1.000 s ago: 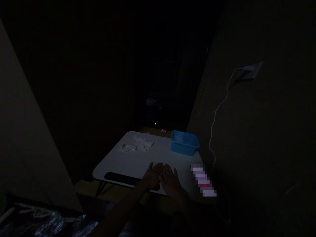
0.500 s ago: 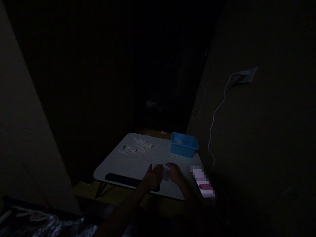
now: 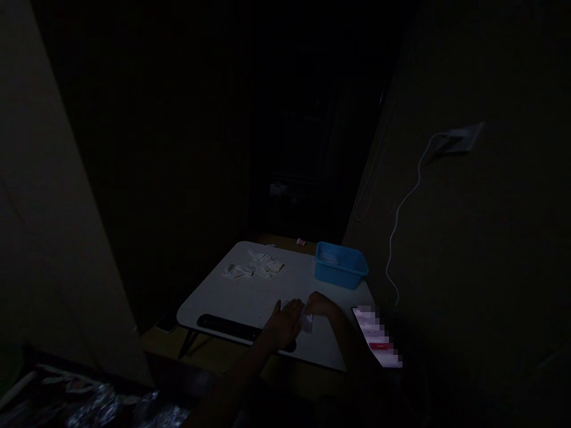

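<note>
Lower centre, near the front edge of a white round-cornered tabletop (image 3: 250,297), the left hand (image 3: 284,324) is flat beside the right hand (image 3: 318,304), which seemingly pinches a small clear plastic packet (image 3: 307,323). Beyond a gap, right of centre, a blue rectangular plastic basin (image 3: 338,275) holds something pale (image 3: 329,258).

A thin translucent piece (image 3: 307,323) hangs from the right hand (image 3: 316,304).

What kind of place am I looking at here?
Probably a room in someone's home, though it is very dark. A white-topped table on slim legs stands there with a blue tub on it, and a pale cable hangs from a wall socket.
</note>
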The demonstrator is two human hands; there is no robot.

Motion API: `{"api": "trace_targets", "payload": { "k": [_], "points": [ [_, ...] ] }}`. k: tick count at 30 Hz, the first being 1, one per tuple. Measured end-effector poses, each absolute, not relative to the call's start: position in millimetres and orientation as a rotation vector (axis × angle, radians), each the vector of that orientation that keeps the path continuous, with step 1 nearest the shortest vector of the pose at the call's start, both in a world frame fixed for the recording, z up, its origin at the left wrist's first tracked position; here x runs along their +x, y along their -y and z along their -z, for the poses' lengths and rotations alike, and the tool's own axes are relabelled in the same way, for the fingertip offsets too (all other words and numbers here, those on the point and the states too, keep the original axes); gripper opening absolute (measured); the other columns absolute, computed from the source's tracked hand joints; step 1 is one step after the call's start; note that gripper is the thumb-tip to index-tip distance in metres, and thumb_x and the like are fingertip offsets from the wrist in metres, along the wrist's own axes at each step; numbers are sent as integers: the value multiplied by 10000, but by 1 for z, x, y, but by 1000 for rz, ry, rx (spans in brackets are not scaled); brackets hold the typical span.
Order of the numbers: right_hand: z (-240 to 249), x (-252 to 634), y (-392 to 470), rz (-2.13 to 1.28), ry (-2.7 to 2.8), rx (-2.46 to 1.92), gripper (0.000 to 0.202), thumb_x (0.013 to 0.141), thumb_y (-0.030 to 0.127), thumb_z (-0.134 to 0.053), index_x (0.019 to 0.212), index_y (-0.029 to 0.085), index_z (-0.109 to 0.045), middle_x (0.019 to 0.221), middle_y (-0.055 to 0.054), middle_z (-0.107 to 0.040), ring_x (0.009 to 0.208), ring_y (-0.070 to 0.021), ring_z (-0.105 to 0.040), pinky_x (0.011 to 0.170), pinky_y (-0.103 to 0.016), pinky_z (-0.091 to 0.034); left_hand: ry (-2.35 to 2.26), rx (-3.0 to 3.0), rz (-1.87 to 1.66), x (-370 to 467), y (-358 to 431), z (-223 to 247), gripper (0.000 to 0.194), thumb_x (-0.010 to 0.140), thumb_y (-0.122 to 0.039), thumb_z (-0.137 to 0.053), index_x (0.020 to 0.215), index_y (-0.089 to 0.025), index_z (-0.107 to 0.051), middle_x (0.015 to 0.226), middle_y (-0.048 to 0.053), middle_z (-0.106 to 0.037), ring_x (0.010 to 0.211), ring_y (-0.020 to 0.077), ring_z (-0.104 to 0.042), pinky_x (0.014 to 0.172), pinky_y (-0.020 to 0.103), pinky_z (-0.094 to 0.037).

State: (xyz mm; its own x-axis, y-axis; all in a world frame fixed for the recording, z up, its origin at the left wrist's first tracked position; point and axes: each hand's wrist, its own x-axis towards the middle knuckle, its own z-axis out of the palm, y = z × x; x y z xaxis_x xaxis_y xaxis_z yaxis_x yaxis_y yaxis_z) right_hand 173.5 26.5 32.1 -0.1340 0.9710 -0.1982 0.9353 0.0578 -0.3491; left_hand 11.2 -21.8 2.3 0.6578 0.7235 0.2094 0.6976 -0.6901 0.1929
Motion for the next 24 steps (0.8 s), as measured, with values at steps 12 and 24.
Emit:
{"api": "trace_targets", "payload": {
  "k": [12, 24],
  "points": [
    [-47, 179, -14, -236, 1901, -1730, 151, 709, 159, -455, 766, 159, -595, 858, -56, -606, 847, -171, -531, 732, -263, -400, -1178, 2220, -1245, 5, 1, 21, 450, 872, -363, -231, 1248, -133, -322, 1323, 141, -327, 1242, 236, -242, 1016, 444, -215],
    [5, 177, 48, 10, 2083, -1755, 481, 674, 147, -419, 1150, 190, -464, 1244, -57, -459, 1171, -184, -348, 949, -329, -258, -1190, 2564, -917, 6, 7, 8, 446, 873, -325, -239, 1296, -193, -289, 1351, 90, -324, 1253, 218, -235, 1003, 446, -197]
  ]
}}
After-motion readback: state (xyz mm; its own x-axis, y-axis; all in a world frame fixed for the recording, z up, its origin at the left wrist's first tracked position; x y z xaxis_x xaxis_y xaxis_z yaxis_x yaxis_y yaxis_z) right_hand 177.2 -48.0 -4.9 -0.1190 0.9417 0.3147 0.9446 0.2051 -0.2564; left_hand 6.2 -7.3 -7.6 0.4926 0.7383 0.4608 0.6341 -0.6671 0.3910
